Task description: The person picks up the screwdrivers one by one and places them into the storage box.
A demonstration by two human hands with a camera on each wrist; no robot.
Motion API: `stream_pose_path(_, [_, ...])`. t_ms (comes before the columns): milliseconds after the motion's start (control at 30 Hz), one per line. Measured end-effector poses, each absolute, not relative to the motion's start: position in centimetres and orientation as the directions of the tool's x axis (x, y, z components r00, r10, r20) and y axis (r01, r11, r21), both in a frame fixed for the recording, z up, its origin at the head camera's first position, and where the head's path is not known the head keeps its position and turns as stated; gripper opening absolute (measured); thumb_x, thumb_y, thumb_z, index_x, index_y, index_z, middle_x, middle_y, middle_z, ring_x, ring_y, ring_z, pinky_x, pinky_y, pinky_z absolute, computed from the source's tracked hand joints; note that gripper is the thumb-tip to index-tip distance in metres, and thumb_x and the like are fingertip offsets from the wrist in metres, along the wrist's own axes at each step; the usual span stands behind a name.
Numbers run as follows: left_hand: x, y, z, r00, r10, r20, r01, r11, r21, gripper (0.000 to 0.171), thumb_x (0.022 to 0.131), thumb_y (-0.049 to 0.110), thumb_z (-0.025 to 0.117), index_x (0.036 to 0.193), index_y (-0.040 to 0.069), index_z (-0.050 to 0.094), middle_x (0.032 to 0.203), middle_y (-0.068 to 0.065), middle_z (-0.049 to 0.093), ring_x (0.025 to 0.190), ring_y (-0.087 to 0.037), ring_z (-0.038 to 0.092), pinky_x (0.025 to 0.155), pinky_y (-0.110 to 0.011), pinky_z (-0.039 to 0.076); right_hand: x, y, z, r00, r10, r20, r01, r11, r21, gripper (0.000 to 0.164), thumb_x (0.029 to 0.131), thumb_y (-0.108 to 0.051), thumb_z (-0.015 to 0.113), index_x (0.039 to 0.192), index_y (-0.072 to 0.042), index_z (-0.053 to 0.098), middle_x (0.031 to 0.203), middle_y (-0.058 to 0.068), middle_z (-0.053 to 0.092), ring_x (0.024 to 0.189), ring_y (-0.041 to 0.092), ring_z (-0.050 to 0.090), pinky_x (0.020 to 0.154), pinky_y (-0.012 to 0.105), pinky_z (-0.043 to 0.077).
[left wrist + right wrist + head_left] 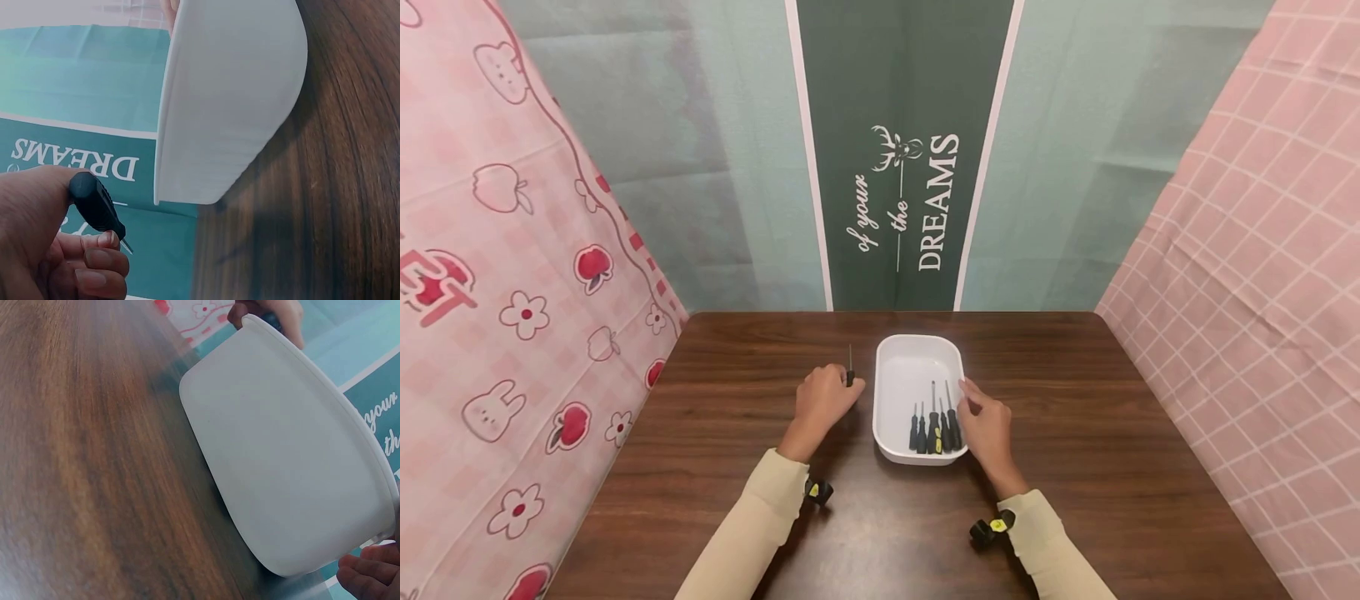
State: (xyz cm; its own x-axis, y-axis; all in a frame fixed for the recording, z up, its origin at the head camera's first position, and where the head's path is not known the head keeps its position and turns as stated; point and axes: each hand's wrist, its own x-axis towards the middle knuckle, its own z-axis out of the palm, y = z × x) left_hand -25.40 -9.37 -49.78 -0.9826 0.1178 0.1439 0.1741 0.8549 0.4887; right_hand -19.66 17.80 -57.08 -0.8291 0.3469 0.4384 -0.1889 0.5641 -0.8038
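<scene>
My left hand (825, 398) holds a small screwdriver (95, 201) with a black handle, just left of a white plastic tub (897, 379). In the head view the thin shaft points away from me, while the left wrist view shows the handle between thumb and fingers. Several black-handled screwdrivers (934, 432) lie side by side in the near right part of the tub, shafts pointing away; one has a yellow patch. At the tub's right side, my right hand (990, 425) grips the rim. Its fingers (369, 575) show against the outer wall in the right wrist view.
The tub stands on a dark wood-grain table (737, 517). A green curtain (737, 167) with printed words hangs behind the far edge. Pink patterned cloth (512, 275) lines the left side, pink checked cloth (1247, 275) the right. Each wrist wears a small black camera.
</scene>
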Motion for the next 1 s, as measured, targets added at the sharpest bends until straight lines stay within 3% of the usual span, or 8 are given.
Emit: stream_pose_path(1000, [-23.6, -7.4, -48.3, -0.978, 0.132, 0.164, 0.198, 0.842, 0.501, 0.040, 0.090, 0.033, 0.065, 0.058, 0.014, 0.048, 0.052, 0.001, 0.042, 0.050, -0.016, 0.042, 0.047, -0.032, 0.033, -19.5, 17.7, -56.7, -0.844, 0.344, 0.411, -0.160, 0.571, -0.805, 0.029, 0.087, 0.002, 0.068, 0.115, -0.002, 0.074, 0.118, 0.016, 0.071, 0.114, 0.030, 0.065, 0.093, 0.047, 0.052])
